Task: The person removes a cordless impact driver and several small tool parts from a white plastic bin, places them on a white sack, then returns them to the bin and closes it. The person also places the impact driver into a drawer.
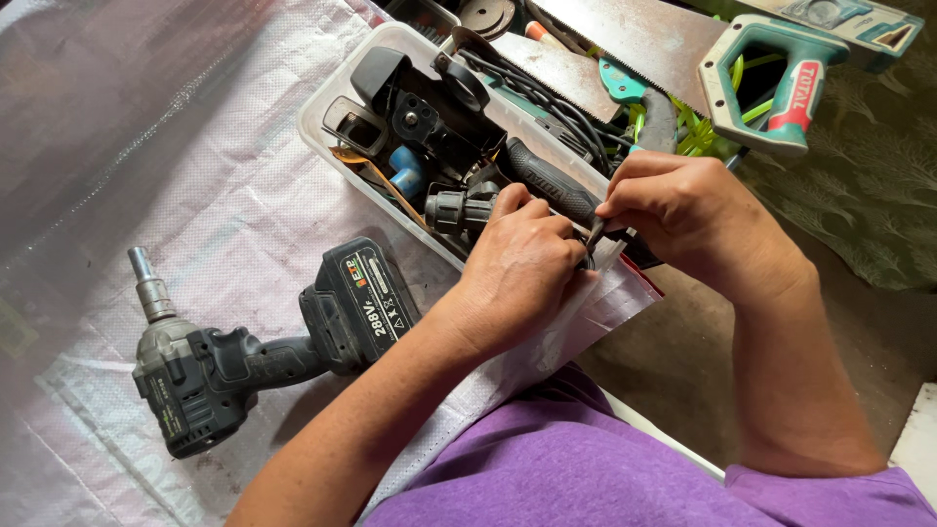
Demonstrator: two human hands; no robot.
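Seen from the head view, a small dark part (592,237) is pinched between the left hand (517,268) and right hand (683,210), both grips clamped on it, over the clear plastic bin (327,98) where black tool parts (429,107) and cables (547,98) are kept; a cordless impact driver (254,356) is laid beside it.

Place: I read this as an informal workshop spot on the ground.
Surface: white woven sheet (195,146) over bare floor.
Tools, centre: clear plastic bin (337,93) crammed with tool parts and cable.
Lower left: cordless impact driver (254,356).
Top right: handsaws (683,49).
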